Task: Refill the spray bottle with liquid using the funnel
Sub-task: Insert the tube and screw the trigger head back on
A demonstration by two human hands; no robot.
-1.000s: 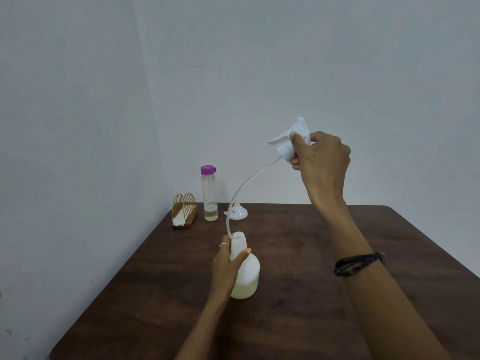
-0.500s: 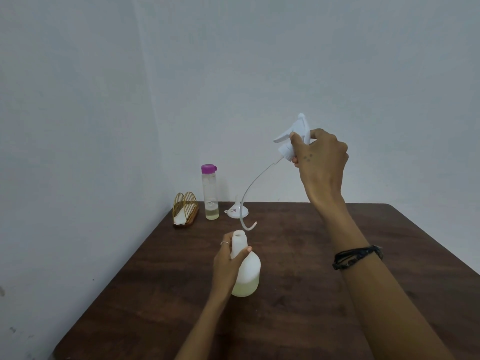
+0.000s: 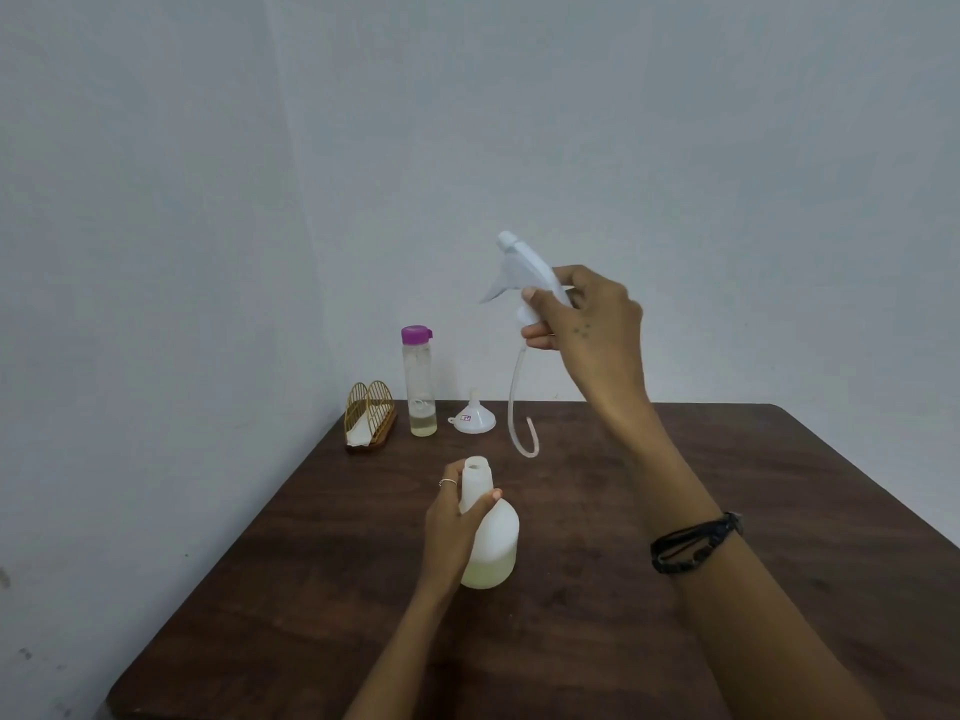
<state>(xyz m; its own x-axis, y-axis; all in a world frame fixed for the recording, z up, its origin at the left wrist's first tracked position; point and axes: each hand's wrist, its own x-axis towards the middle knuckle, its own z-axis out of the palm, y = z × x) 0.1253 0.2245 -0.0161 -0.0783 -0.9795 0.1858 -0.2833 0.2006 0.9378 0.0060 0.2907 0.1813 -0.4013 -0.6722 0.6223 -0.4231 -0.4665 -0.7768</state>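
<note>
Right hand fingers curled round the white plastic trigger spray head, held up in the air; its clear dip tube hangs below the fingers, curled tip clear of the neck. Left hand wraps the neck of the white translucent plastic spray bottle, upright on the dark brown wooden table, mouth open, a little pale liquid at the bottom. Small white plastic funnel sits mouth-down beyond the left fingers, spout up, just right of the clear purple-capped bottle. Left hand looks nearer it, but is occupied; right must park the head first.
</note>
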